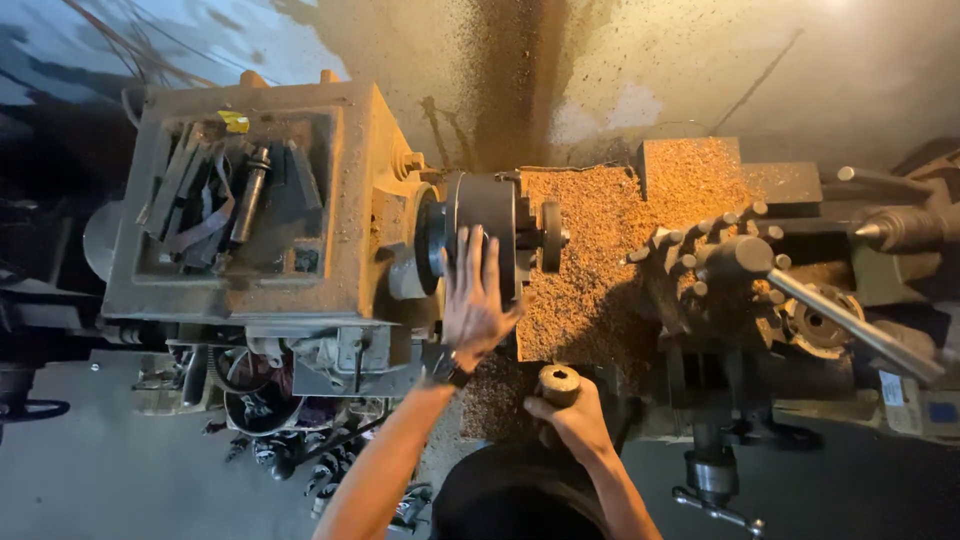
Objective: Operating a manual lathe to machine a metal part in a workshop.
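Note:
I look straight down on a metal lathe. My left hand (474,298) lies flat with fingers spread against the dark round chuck (487,212), a watch on its wrist. My right hand (572,414) grips a short brown metal cylinder (559,384) upright, near the front of the machine, below the chip-covered bed. A small dark round workpiece (551,236) sticks out of the chuck toward the right.
The headstock box (250,200) at left holds several tools in its top tray. Brown metal chips (600,250) cover the bed. The tool post (735,260) with a long handle (850,320) and the tailstock point (880,230) stand at right. Parts lie on the floor below.

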